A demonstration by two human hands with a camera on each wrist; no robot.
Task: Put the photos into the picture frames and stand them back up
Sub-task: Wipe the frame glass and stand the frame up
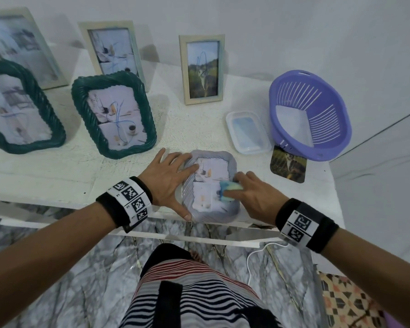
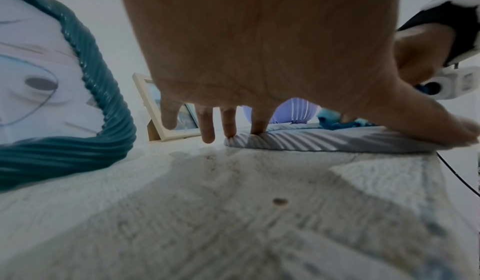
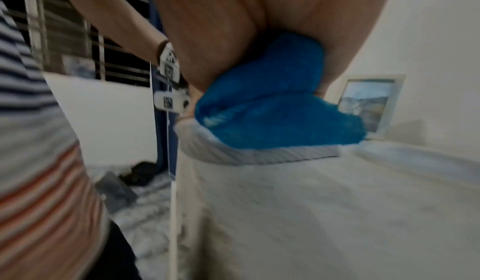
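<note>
A grey frame (image 1: 212, 185) (photo inside) is laid flat at the worktop (image 1: 57, 171) edge, pressed by the flat-fingered left hand (image 1: 169, 177). A sponge (image 1: 230, 189) is gripped on its glass by the right hand (image 1: 258, 196).

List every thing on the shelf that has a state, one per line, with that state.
Grey frame: lying flat, face up, photo inside.
Left hand: spread, pressing the grey frame's edge.
Right hand: pinching a sponge on the frame's glass.
Two green frames: standing, photos in.
Three cream frames: standing, photos in.
Loose photo: flat, unframed.
Purple basket: tipped, leaning.
Clear tray: upright, open.
</note>
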